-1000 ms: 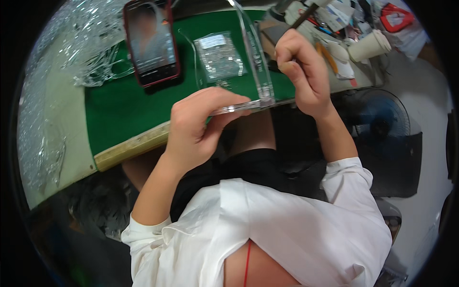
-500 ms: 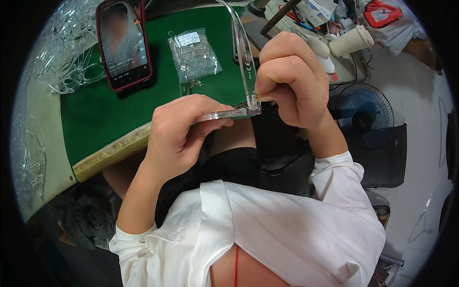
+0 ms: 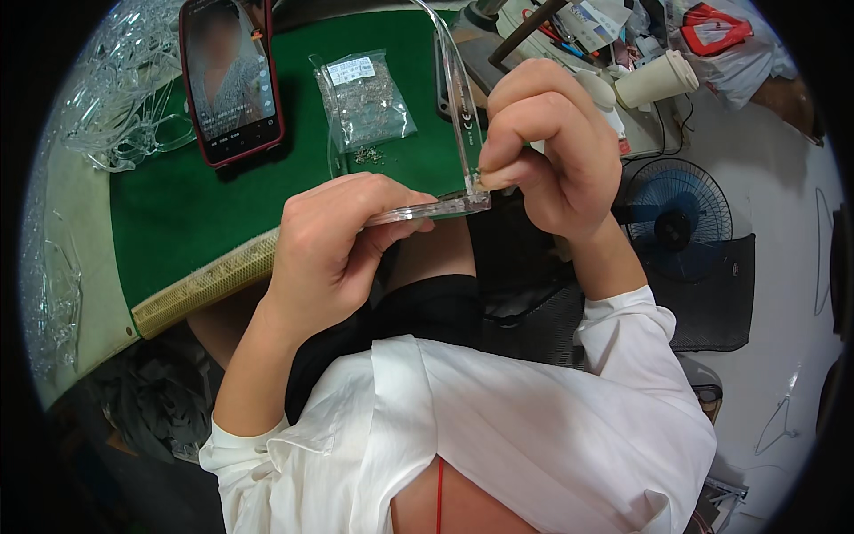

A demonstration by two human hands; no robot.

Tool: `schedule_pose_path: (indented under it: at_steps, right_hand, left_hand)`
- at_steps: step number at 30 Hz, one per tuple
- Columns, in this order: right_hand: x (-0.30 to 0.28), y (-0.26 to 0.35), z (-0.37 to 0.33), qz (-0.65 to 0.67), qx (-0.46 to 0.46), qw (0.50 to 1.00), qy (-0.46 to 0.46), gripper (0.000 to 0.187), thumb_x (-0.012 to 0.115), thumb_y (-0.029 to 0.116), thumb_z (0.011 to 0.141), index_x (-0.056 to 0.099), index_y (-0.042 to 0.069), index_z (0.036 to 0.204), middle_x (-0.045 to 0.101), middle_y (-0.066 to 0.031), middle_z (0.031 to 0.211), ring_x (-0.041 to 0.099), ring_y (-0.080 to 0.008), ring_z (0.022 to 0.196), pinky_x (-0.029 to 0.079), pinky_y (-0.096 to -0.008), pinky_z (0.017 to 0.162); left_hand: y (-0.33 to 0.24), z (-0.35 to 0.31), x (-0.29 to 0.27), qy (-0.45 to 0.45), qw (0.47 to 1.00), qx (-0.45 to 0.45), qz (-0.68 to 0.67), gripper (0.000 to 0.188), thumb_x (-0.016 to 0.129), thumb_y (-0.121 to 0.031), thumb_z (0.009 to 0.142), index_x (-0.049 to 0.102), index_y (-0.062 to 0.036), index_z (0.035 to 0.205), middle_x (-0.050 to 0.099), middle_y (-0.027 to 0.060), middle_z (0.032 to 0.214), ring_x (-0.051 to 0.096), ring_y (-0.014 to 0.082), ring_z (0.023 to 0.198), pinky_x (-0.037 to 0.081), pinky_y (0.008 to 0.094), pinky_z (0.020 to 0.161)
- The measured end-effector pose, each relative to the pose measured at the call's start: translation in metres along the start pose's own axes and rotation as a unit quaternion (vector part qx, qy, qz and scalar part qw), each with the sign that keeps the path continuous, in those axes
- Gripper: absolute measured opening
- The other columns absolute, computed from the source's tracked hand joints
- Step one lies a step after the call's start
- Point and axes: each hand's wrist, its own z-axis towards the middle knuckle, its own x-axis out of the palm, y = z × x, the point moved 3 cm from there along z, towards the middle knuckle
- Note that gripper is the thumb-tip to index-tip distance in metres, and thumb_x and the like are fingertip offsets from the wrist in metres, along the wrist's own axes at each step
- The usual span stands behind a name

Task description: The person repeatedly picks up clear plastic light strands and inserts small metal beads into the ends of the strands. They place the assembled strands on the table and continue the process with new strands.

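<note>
A clear plastic eyeglass frame (image 3: 427, 211) is held in my left hand (image 3: 325, 240), fingers above and thumb below its front piece. One clear temple (image 3: 463, 125) stretches away from the hinge corner toward the far side of the table. At that corner, my right hand (image 3: 562, 156) has thumb and forefinger pinched together. Whatever lies between those fingertips is too small to make out. Beyond my left hand, a clear bag of tiny metal parts (image 3: 366, 107) lies on the green mat (image 3: 222, 214), and a little heap of loose metal bits (image 3: 368, 156) sits just in front of it.
A phone in a red case (image 3: 235, 147) stands at the far left, beside a tangle of clear eyeglass frames (image 3: 111, 107). Gold mesh trim (image 3: 209, 280) runs along the table's near edge. On the right are a pale cup (image 3: 656, 80) and a blue-bladed fan (image 3: 676, 227).
My right hand has shifted slightly right, its fingertips still at the hinge corner. The glasses moved very slightly right; my left hand keeps its hold.
</note>
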Motion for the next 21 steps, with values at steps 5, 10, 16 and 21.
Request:
schedule_pose_path:
  at_steps: [5, 10, 16, 21]
  right_hand:
    - [-0.0011, -0.0023, -0.0021, 0.003, -0.011, 1.000, -0.012, 0.019, 0.074, 0.012, 0.076, 0.061, 0.000, 0.082, 0.056, -0.0073, 0.077, 0.055, -0.0180, 0.064, 0.045, -0.0266, 0.054]
    - [-0.0002, -0.0031, -0.0034, 0.012, -0.004, 1.000, -0.020, 0.017, 0.074, 0.011, 0.077, 0.061, 0.000, 0.082, 0.057, -0.0073, 0.078, 0.055, -0.0168, 0.063, 0.044, -0.0259, 0.053]
    - [-0.0008, -0.0039, -0.0099, 0.091, 0.081, 0.993, -0.006, 0.014, 0.073, 0.009, 0.080, 0.063, 0.001, 0.084, 0.059, -0.0052, 0.083, 0.053, -0.0095, 0.063, 0.038, -0.0212, 0.050]
    - [-0.0013, -0.0049, -0.0091, 0.114, 0.086, 0.990, 0.000, 0.013, 0.073, 0.009, 0.080, 0.063, 0.001, 0.085, 0.060, -0.0045, 0.085, 0.052, -0.0079, 0.062, 0.037, -0.0197, 0.051]
  left_hand:
    - [0.0000, 0.0004, 0.0015, 0.019, 1.000, 0.013, -0.006, 0.015, 0.057, 0.010, 0.083, 0.063, 0.0012, 0.095, 0.068, 0.0122, 0.083, 0.066, 0.0206, 0.070, 0.051, 0.0270, 0.060]
    - [-0.0014, 0.0012, -0.0007, 0.026, 0.999, 0.031, 0.034, 0.018, 0.058, 0.010, 0.081, 0.063, 0.0011, 0.096, 0.068, 0.0125, 0.082, 0.066, 0.0218, 0.071, 0.051, 0.0273, 0.061]
    - [-0.0024, 0.0002, -0.0025, 0.026, 0.996, 0.044, 0.068, 0.022, 0.057, 0.013, 0.077, 0.063, 0.0015, 0.095, 0.068, 0.0130, 0.081, 0.067, 0.0238, 0.071, 0.051, 0.0290, 0.062]
    - [-0.0033, 0.0007, -0.0034, 0.035, 0.996, 0.051, 0.062, 0.021, 0.058, 0.013, 0.077, 0.063, 0.0023, 0.094, 0.068, 0.0134, 0.080, 0.067, 0.0239, 0.072, 0.051, 0.0290, 0.063]
